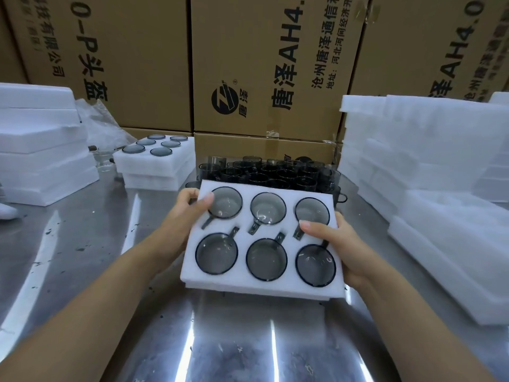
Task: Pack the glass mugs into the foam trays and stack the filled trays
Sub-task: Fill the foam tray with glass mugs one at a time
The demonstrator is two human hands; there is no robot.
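A white foam tray [242,282] filled with several smoky glass mugs [216,253] is held above the steel table, tilted slightly toward me. My left hand [190,208] grips its far left edge, thumb lying over the top-left mug's rim. My right hand [337,244] grips the right edge, thumb pressed on the foam between two mugs. Behind the tray stands a dense cluster of loose dark glass mugs [272,172]. A stack of filled foam trays [157,161] sits at the back left, mugs showing in its top tray.
Piles of white foam trays rise at the right [429,161] and at the far left [41,144]. Printed cardboard boxes [264,73] wall off the back. Crumpled plastic wrap [99,125] and a clear glass lie behind the left stack. The steel table [220,340] shines below.
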